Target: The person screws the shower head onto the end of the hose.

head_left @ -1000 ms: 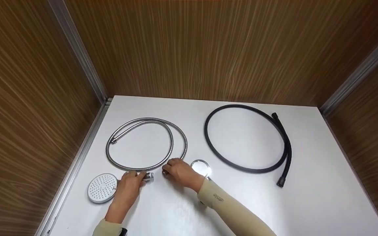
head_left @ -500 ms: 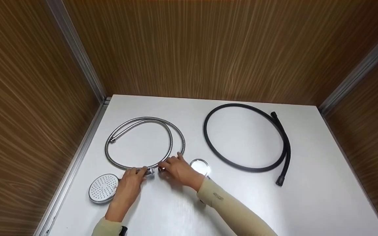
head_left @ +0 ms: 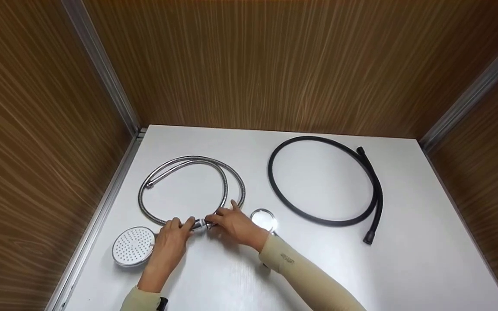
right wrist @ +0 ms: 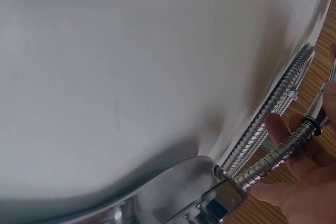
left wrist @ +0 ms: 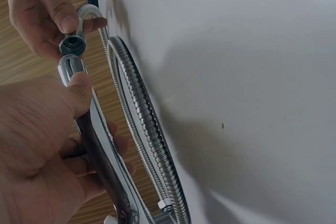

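My left hand (head_left: 169,244) grips the handle of a hand shower (head_left: 133,246), whose round white spray face points up at the left. In the left wrist view, the chrome handle end (left wrist: 70,66) points at the open end nut (left wrist: 72,45) of a metal shower hose (left wrist: 144,108). The two ends lie very close; whether the threads meet I cannot tell. My right hand (head_left: 236,225) pinches the hose just behind that nut. The right wrist view shows the ribbed hose (right wrist: 275,158) running between the fingers. The rest of it lies coiled on the table.
A second, smaller shower head (head_left: 263,219) lies by the right wrist, its handle partly hidden under the forearm. A black hose (head_left: 335,223) lies looped at the right on the white table (head_left: 426,216). Wood-patterned panels (head_left: 249,65) enclose the back and sides.
The handle end and the hose nut have come together, closing the gap between them. The hose end has turned toward the handle. The black hose and second shower head have stayed put.
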`<state>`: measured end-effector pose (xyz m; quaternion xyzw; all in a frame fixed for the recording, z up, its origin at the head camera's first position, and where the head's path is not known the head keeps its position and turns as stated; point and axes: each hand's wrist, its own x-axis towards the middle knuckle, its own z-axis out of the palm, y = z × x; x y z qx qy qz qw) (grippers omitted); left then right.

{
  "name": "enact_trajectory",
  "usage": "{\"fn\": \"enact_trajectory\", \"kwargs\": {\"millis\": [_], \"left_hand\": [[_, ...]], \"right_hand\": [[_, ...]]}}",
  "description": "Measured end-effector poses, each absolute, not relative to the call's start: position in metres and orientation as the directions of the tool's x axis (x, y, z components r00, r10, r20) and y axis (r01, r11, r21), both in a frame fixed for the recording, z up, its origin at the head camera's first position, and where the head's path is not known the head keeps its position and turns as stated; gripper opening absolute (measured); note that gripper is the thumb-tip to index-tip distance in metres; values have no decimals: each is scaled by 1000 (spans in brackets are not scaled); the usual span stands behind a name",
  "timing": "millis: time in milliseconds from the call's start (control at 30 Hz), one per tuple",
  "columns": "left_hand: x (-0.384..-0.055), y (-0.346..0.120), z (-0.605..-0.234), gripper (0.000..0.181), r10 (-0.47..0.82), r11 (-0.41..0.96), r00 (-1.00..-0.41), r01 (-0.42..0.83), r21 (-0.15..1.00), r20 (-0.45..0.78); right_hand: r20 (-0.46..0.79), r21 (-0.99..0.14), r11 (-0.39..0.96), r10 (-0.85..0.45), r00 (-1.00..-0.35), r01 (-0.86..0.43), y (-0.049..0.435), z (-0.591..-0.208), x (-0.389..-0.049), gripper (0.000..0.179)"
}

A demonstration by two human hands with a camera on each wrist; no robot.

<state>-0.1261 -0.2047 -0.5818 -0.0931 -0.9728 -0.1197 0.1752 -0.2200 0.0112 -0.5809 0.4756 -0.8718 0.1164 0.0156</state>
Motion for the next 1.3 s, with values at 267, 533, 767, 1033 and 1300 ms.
{"fn": "enact_trajectory", "kwargs": {"millis": [267,533,767,1033,1300], "left_hand": [[-127,-205,-580,33,147,954,-923,228,196,357],[-125,-205,-580,34,152,950,-921,236,204,359],[-127,-205,-580,33,181,952,-901,262,161,394],[-126,-205,-579,37,179,955,-897,258,149,404],[-126,-203,-576,37,167,957,-905,244,155,390]], "right_hand": [[144,-194,527,-819,-555,-828,11,-578,-220,35],[200,-155,519,-817,-542,-840,10,-577,-220,33],[232,-189,499,-814,-532,-846,8,-577,-220,32],[263,-153,477,-825,-501,-866,6,-576,-219,33],[292,-149,479,-814,-502,-865,3,-575,-219,33]]}}
